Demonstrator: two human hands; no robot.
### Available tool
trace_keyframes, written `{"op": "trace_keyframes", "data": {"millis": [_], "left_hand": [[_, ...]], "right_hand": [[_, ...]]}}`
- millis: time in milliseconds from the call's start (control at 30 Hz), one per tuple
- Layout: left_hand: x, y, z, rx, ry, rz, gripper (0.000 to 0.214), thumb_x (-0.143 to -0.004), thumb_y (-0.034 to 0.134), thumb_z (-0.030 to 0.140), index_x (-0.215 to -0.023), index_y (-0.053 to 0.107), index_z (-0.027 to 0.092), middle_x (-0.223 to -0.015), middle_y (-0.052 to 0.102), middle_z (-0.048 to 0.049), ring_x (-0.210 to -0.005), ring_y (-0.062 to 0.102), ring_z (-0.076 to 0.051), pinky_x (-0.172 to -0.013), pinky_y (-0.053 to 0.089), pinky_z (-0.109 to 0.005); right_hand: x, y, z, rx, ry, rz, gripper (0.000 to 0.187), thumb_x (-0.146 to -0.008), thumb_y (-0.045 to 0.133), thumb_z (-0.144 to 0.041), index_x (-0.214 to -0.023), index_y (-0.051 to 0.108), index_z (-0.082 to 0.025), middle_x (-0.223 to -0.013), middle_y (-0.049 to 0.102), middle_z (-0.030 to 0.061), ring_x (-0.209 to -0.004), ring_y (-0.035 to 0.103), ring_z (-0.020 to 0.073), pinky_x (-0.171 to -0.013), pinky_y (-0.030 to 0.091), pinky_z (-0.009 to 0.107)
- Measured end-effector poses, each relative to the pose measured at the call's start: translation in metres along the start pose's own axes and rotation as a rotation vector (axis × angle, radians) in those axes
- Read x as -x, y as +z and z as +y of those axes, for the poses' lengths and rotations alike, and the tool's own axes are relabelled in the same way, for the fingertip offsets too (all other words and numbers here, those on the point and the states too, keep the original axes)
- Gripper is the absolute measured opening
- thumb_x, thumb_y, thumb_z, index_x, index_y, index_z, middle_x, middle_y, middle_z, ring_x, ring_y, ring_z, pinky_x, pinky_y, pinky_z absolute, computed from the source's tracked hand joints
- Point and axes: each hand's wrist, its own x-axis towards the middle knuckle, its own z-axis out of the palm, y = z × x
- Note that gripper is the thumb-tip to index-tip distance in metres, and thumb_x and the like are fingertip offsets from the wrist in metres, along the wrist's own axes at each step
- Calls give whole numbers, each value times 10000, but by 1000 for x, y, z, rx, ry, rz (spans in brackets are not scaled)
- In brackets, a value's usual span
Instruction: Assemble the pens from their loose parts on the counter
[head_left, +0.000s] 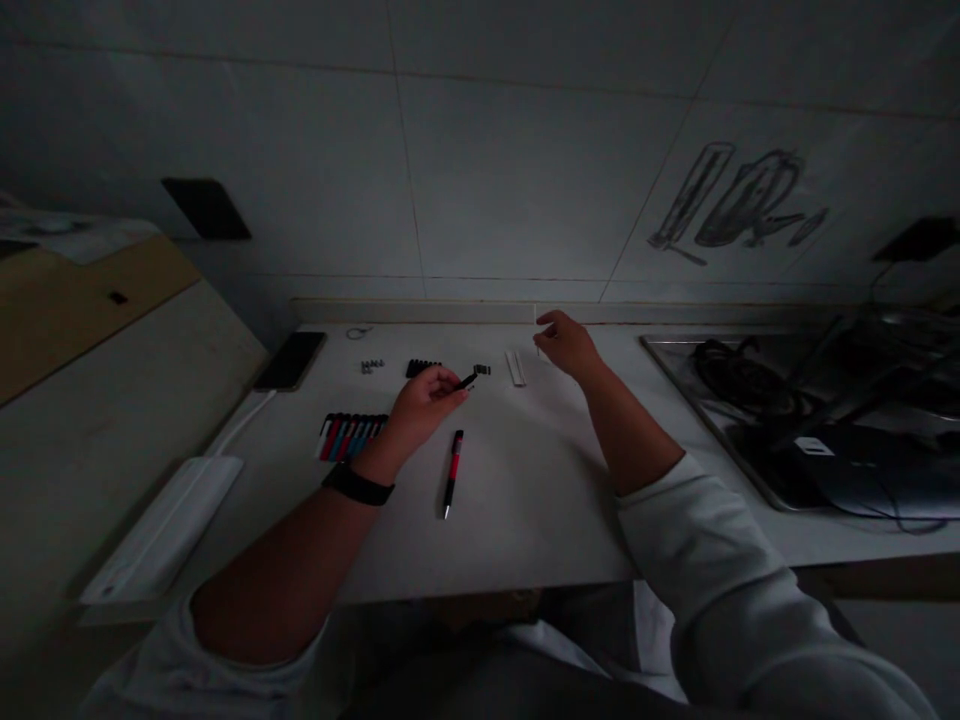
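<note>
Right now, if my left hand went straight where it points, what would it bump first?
Your left hand would probably meet the small black pieces first, though its height above the counter is unclear.

A hand could slide over the flat white tabletop (525, 510) in the lower middle, right of the red and black pen (454, 465). At left, a row of thin coloured sticks (334, 438) and a long white plastic box (169, 525) get in the way. A wide dark tray with a shiny edge (697, 406), piled with dark things (870, 455), blocks the right side.
</note>
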Motion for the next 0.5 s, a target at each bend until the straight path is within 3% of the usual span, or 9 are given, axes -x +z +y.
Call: {"op": "trace_keyframes", "data": {"millis": [200, 333, 500], "left_hand": [[1, 0, 4, 11, 1, 9, 283, -761, 797, 362, -919, 627, 201, -858, 690, -20, -811, 658, -175, -775, 520, -322], [1, 0, 4, 19, 1, 5, 257, -782, 791, 341, -922, 629, 197, -855, 698, -23, -801, 661, -170, -774, 524, -320], [0, 0, 3, 23, -5, -9, 263, -777, 795, 339, -925, 632, 196, -867, 703, -25, -811, 669, -170, -780, 527, -316]], "right_hand": [[9, 30, 11, 337, 62, -177, 311, -859, 663, -203, -1163, 723, -204, -1083, 775, 102, -983, 701, 233, -862, 504, 312], [8, 39, 18, 411, 61, -235, 325, -874, 664, -244, -1184, 738, -182, -1097, 777, 130, -1015, 705, 250, -876, 508, 321], [5, 42, 19, 418, 35, -269, 241, -876, 677, -258, -1072, 794, -180, -1161, 770, 149, -1063, 703, 271, -902, 504, 329]]}}
